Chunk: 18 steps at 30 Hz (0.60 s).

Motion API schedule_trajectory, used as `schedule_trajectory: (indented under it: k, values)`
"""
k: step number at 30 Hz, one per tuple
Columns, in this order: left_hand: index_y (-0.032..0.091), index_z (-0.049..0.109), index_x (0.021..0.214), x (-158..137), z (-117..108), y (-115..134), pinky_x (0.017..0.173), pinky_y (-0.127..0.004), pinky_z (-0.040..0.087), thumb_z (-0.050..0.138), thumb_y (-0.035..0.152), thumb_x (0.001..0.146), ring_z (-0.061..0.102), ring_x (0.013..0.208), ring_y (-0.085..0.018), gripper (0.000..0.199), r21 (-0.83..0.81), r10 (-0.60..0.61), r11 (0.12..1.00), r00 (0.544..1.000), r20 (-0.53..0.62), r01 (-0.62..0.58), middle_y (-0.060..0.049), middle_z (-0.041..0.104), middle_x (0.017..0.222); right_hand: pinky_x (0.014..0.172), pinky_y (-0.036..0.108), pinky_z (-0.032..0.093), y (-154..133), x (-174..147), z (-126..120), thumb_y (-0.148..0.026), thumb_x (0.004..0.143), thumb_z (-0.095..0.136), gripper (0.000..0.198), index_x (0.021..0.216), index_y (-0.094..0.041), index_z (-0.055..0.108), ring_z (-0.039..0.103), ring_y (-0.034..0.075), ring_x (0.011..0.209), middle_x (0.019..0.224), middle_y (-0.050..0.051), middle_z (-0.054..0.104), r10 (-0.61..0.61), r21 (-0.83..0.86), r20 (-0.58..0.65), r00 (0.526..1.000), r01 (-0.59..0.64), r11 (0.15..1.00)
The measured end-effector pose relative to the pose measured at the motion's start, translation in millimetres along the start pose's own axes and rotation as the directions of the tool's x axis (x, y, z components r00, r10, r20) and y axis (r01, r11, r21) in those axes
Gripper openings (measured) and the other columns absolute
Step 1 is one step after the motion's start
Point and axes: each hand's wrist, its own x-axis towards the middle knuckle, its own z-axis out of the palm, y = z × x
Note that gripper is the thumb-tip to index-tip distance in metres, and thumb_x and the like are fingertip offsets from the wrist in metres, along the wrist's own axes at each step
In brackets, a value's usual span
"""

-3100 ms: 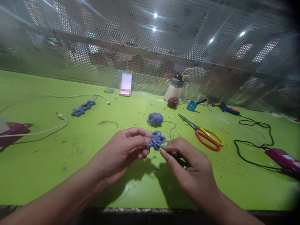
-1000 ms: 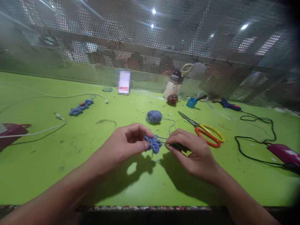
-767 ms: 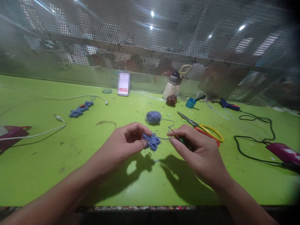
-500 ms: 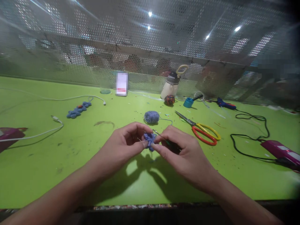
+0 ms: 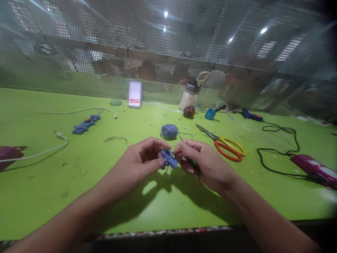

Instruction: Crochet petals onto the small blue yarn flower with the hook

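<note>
Between the thumb and fingers of my left hand (image 5: 143,158) is a small piece of blue-purple crochet (image 5: 169,159), a short yarn tail hanging under it. My right hand (image 5: 201,160) is closed round a crochet hook (image 5: 180,136) with a green handle, mostly hidden in the palm; its thin metal shaft sticks up past the fingertips. These fingertips are right beside the crochet piece. Just beyond the hands lies a ball of blue-purple yarn (image 5: 169,131), with a strand running from it to the right.
Scissors (image 5: 228,147) with red and yellow handles lie to the right. Farther back are a bottle (image 5: 190,95), a dark multicoloured yarn ball (image 5: 189,111), a blue tape roll (image 5: 210,114), a glue gun (image 5: 251,115) and a phone (image 5: 135,94). A finished crochet strip (image 5: 86,124) and white cables lie left.
My right hand has drawn slightly away from the crochet piece and turned, its thumb off the piece and the hook now pointing upward. The crochet piece shows more openly in my left hand.
</note>
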Motion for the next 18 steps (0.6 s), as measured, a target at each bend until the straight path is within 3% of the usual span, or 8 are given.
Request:
schedule_trajectory:
  k: [3,5,9,12,15,18]
  values:
    - [0.019,0.063,0.101,1,0,-1,0.076,-0.028,0.043,0.07,0.023,0.081,0.057,0.08,-0.013,0.022,0.0,0.023,1.0,0.999,-0.046,-0.023,0.001,0.063,0.084,0.046,0.024,0.027,2,-3,3,-0.051,0.085,0.064,0.034,0.08,-0.017,0.061,0.038,0.008,0.051,0.064,-0.003,0.05,-0.124,-0.225,-0.067,0.99,0.106,0.968]
    - [0.019,0.063,0.102,0,1,-1,0.076,-0.027,0.044,0.07,0.023,0.081,0.056,0.08,-0.013,0.023,-0.003,0.039,0.999,0.998,-0.058,-0.039,0.001,0.062,0.085,0.05,0.025,0.031,3,-7,6,-0.044,0.082,0.07,0.029,0.076,-0.017,0.062,0.041,0.01,0.055,0.065,-0.002,0.052,-0.243,-0.424,-0.083,0.966,0.187,0.886]
    - [0.019,0.062,0.104,0,4,1,0.076,-0.028,0.044,0.071,0.023,0.08,0.057,0.081,-0.014,0.025,0.006,0.026,1.0,0.997,-0.067,-0.026,0.0,0.063,0.087,0.055,0.027,0.036,6,-12,11,-0.025,0.082,0.072,0.011,0.08,-0.018,0.064,0.047,0.013,0.063,0.075,0.002,0.057,-0.528,-0.644,-0.035,0.848,0.385,0.661]
    - [0.019,0.062,0.105,0,2,0,0.077,-0.029,0.045,0.072,0.024,0.079,0.059,0.083,-0.015,0.028,-0.008,0.004,1.0,0.998,-0.061,-0.004,-0.001,0.063,0.089,0.057,0.027,0.039,9,-13,11,-0.014,0.083,0.067,0.01,0.091,-0.019,0.065,0.05,0.014,0.068,0.085,0.003,0.058,-0.619,-0.657,0.062,0.783,0.499,0.565]
    - [0.02,0.062,0.105,1,-1,-3,0.079,-0.029,0.045,0.072,0.025,0.08,0.059,0.085,-0.015,0.028,-0.034,0.011,0.999,1.0,-0.02,-0.011,-0.001,0.064,0.09,0.063,0.028,0.042,8,-14,12,-0.01,0.085,0.064,0.009,0.083,-0.019,0.064,0.054,0.015,0.073,0.081,0.003,0.058,-0.633,-0.614,0.081,0.77,0.539,0.576]
    - [0.02,0.063,0.103,1,0,-4,0.078,-0.028,0.044,0.071,0.024,0.08,0.058,0.083,-0.014,0.026,-0.031,0.029,0.999,1.0,-0.007,-0.03,0.0,0.064,0.088,0.066,0.029,0.041,3,-14,10,-0.014,0.086,0.063,0.016,0.071,-0.018,0.06,0.052,0.015,0.072,0.073,0.001,0.056,-0.539,-0.533,0.012,0.842,0.462,0.709]
